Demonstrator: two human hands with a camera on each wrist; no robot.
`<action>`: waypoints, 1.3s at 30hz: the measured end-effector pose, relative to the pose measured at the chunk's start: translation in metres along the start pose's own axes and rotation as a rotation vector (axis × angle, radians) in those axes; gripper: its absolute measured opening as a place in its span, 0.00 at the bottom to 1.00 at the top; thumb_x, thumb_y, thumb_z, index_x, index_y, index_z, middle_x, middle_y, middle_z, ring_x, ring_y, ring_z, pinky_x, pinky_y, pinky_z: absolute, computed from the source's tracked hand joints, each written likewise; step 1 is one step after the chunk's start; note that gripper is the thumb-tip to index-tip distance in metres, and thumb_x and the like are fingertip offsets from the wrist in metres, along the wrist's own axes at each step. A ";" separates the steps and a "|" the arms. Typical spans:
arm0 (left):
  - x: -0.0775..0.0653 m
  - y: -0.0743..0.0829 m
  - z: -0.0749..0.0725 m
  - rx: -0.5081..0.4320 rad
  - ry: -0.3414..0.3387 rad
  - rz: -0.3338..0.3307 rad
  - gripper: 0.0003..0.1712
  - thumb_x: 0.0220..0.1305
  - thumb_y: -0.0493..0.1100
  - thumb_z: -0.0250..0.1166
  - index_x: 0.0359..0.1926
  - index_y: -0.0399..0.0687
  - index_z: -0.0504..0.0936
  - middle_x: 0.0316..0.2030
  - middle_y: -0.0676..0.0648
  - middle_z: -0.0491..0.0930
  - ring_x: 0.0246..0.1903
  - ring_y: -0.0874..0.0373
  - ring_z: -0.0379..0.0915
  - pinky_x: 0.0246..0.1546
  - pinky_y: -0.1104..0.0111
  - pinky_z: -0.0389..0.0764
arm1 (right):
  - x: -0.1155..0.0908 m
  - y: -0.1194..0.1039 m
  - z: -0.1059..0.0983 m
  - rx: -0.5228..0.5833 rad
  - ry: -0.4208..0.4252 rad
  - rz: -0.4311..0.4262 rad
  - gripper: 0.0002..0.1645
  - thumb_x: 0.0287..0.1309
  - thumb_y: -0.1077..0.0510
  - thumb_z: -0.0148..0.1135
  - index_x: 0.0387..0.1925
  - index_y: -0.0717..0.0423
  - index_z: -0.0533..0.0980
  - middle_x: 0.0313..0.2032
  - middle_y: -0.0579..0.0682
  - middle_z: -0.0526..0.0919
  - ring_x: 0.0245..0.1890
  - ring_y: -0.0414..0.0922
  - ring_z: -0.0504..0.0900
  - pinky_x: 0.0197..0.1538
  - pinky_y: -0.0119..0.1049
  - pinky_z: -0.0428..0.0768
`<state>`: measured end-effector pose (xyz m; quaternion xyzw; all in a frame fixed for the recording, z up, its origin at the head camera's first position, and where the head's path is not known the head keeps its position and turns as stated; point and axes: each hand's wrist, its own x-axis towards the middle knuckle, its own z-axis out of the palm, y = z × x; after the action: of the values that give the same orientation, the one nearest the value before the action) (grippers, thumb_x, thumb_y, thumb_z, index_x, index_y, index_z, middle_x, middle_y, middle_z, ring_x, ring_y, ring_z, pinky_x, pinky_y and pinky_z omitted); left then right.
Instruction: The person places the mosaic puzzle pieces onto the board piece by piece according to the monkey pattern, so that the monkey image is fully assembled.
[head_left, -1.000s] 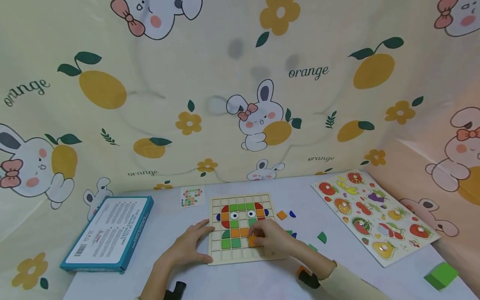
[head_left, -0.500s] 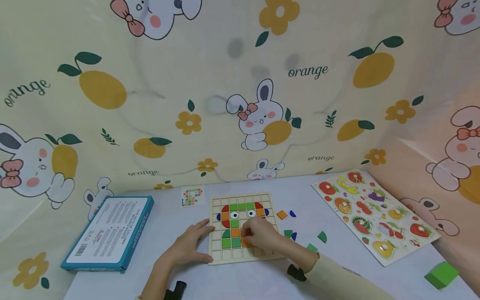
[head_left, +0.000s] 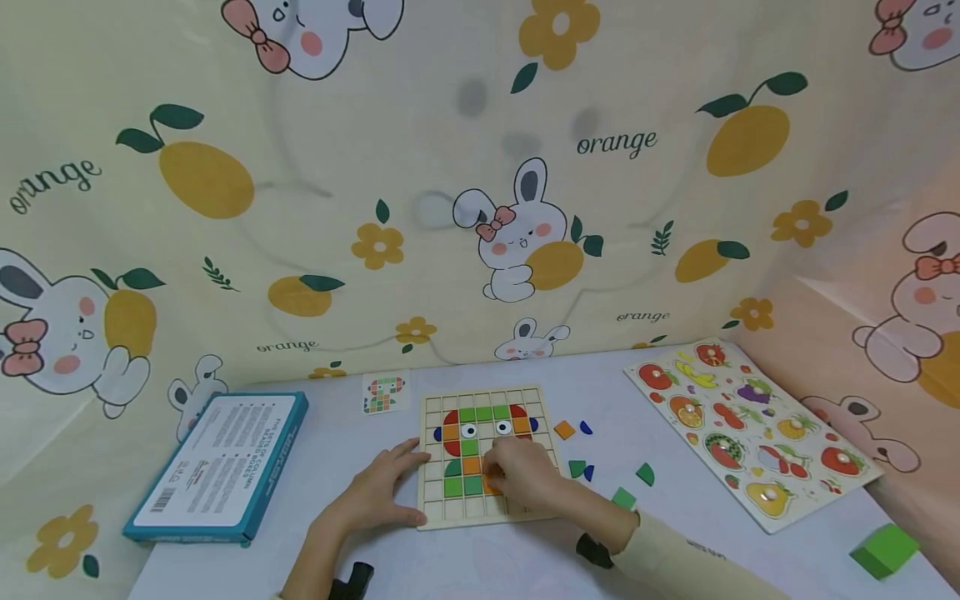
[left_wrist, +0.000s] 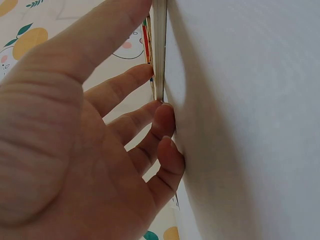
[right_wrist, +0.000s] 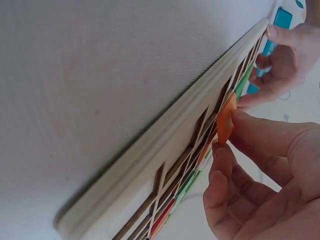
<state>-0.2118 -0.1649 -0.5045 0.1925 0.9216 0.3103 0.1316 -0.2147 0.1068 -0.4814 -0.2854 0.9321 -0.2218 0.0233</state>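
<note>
A wooden grid board lies on the table, filled partly with red, green, orange and blue tiles and two eye pieces. My right hand is over its lower middle and pinches an orange tile between thumb and fingers. In the right wrist view that tile stands tilted, its lower end right at the grid, beside a green tile. My left hand rests at the board's left edge with spread fingers, and in the left wrist view its fingertips touch the board's side.
Loose pieces lie right of the board, among them an orange square, a green square and a green quarter-round. A pattern card sits behind. Left is a blue box; right, a fruit puzzle and green block.
My right hand has moved left with the orange tile, bringing it next to the green tiles in the lower rows. Over the last half second it barely moves. My left hand stays put.
</note>
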 end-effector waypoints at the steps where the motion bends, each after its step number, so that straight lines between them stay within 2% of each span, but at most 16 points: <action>1: 0.000 0.000 0.000 -0.001 0.000 0.000 0.52 0.40 0.60 0.82 0.68 0.54 0.73 0.74 0.42 0.59 0.71 0.36 0.54 0.62 0.35 0.64 | 0.000 0.000 0.001 -0.003 0.006 -0.003 0.02 0.54 0.62 0.73 0.30 0.53 0.86 0.27 0.38 0.75 0.28 0.34 0.71 0.32 0.26 0.75; 10: -0.001 0.001 0.000 -0.003 0.001 0.007 0.52 0.40 0.60 0.82 0.68 0.53 0.73 0.74 0.41 0.59 0.71 0.37 0.55 0.63 0.36 0.64 | -0.001 0.002 0.002 -0.013 0.014 -0.015 0.02 0.54 0.61 0.74 0.29 0.52 0.86 0.27 0.37 0.73 0.27 0.33 0.70 0.31 0.26 0.73; 14: -0.002 0.001 -0.001 -0.007 0.002 0.004 0.52 0.40 0.60 0.82 0.68 0.53 0.73 0.74 0.42 0.59 0.70 0.37 0.55 0.63 0.36 0.64 | -0.005 0.007 -0.004 0.057 0.007 0.004 0.01 0.57 0.59 0.72 0.31 0.52 0.87 0.28 0.36 0.74 0.28 0.33 0.72 0.32 0.26 0.74; 17: -0.002 0.001 -0.001 -0.008 -0.001 0.004 0.52 0.40 0.60 0.82 0.68 0.54 0.73 0.74 0.42 0.58 0.71 0.37 0.55 0.63 0.36 0.64 | -0.012 0.019 -0.015 0.119 0.043 0.053 0.02 0.58 0.61 0.71 0.30 0.53 0.86 0.28 0.37 0.76 0.28 0.34 0.72 0.30 0.28 0.74; 22: -0.001 0.000 -0.001 0.001 -0.004 0.018 0.53 0.41 0.62 0.81 0.69 0.53 0.72 0.74 0.42 0.58 0.71 0.37 0.54 0.63 0.37 0.64 | -0.037 0.056 -0.041 0.154 0.104 0.230 0.01 0.57 0.62 0.71 0.30 0.55 0.84 0.27 0.40 0.77 0.26 0.38 0.72 0.27 0.31 0.72; 25: -0.001 0.000 0.000 0.005 -0.003 0.026 0.53 0.41 0.62 0.81 0.69 0.52 0.72 0.74 0.41 0.58 0.71 0.37 0.55 0.63 0.37 0.64 | -0.057 0.081 -0.057 0.146 0.084 0.346 0.03 0.57 0.62 0.70 0.34 0.56 0.84 0.29 0.43 0.78 0.28 0.41 0.73 0.30 0.35 0.75; 28: -0.002 0.001 0.000 0.005 -0.006 0.026 0.54 0.41 0.62 0.81 0.69 0.51 0.72 0.74 0.41 0.58 0.71 0.36 0.54 0.64 0.37 0.63 | -0.079 0.105 -0.070 0.114 0.052 0.423 0.08 0.54 0.63 0.71 0.38 0.57 0.84 0.33 0.48 0.78 0.33 0.45 0.75 0.36 0.42 0.79; 30: -0.002 0.003 -0.001 0.001 -0.009 0.024 0.53 0.41 0.62 0.81 0.69 0.51 0.72 0.74 0.41 0.58 0.71 0.36 0.54 0.64 0.37 0.63 | -0.093 0.119 -0.076 0.106 0.035 0.444 0.12 0.51 0.64 0.73 0.40 0.59 0.83 0.35 0.50 0.78 0.35 0.46 0.75 0.38 0.44 0.79; 33: -0.002 0.004 -0.001 -0.004 -0.011 0.018 0.53 0.41 0.61 0.81 0.69 0.51 0.72 0.74 0.41 0.58 0.71 0.36 0.54 0.64 0.37 0.63 | -0.110 0.133 -0.079 0.127 0.030 0.456 0.16 0.49 0.65 0.74 0.41 0.62 0.81 0.35 0.51 0.77 0.34 0.47 0.73 0.38 0.42 0.77; 39: -0.002 0.003 0.000 -0.004 -0.008 0.009 0.53 0.41 0.61 0.81 0.69 0.52 0.72 0.74 0.41 0.58 0.71 0.37 0.54 0.64 0.37 0.64 | -0.123 0.143 -0.074 0.181 0.077 0.463 0.11 0.53 0.65 0.72 0.38 0.62 0.78 0.31 0.49 0.75 0.32 0.45 0.71 0.32 0.35 0.72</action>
<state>-0.2093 -0.1636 -0.5020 0.1975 0.9195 0.3121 0.1343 -0.1986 0.3089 -0.4859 -0.0523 0.9493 -0.3035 0.0636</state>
